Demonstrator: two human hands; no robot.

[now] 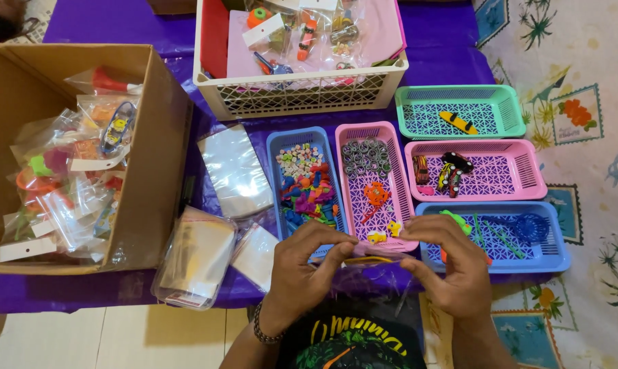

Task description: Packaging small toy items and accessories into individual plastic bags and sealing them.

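Note:
My left hand point(302, 263) and my right hand point(452, 263) pinch the two ends of a small clear plastic bag point(376, 260) with a yellow and orange toy inside. The bag hangs just in front of a pink basket point(399, 198) of grey rings and small orange and yellow toys. A blue basket point(276, 160) of beads and colourful small pieces lies to its left. Under my right hand is a blue basket point(555, 239) with green and blue toys.
A cardboard box point(155, 157) of filled bags stands at the left. Stacks of empty clear bags point(234, 171) lie beside it. A white crate point(295, 92) stands at the back. A green basket point(507, 109) and a pink basket point(527, 171) with toy cars lie at the right.

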